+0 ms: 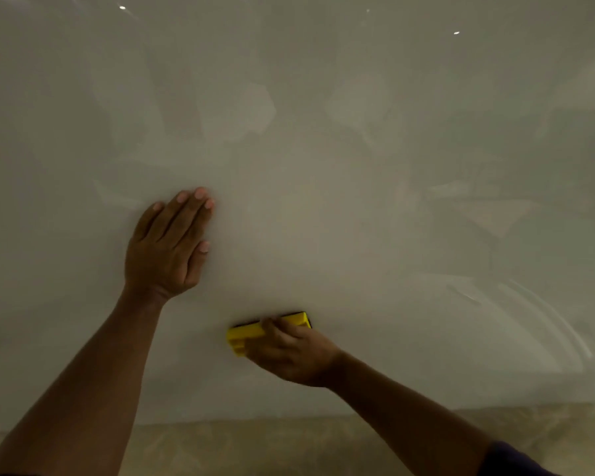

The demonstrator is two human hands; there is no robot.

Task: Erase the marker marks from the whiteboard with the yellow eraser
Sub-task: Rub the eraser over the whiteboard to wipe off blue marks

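The whiteboard (358,166) fills nearly the whole view, glossy and grey-white, with only faint smears and reflections; I see no clear marker marks on it. My left hand (167,245) lies flat on the board left of centre, fingers together and pointing up. My right hand (289,352) grips the yellow eraser (246,334) low on the board, a little right of and below the left hand. The eraser's dark felt side is pressed against the surface, and my fingers cover its middle.
The whiteboard's lower edge runs across the bottom of the view, with a tan floor (255,448) below it. Bright ceiling-light reflections dot the top of the board. A dark sleeve (516,462) shows at the bottom right.
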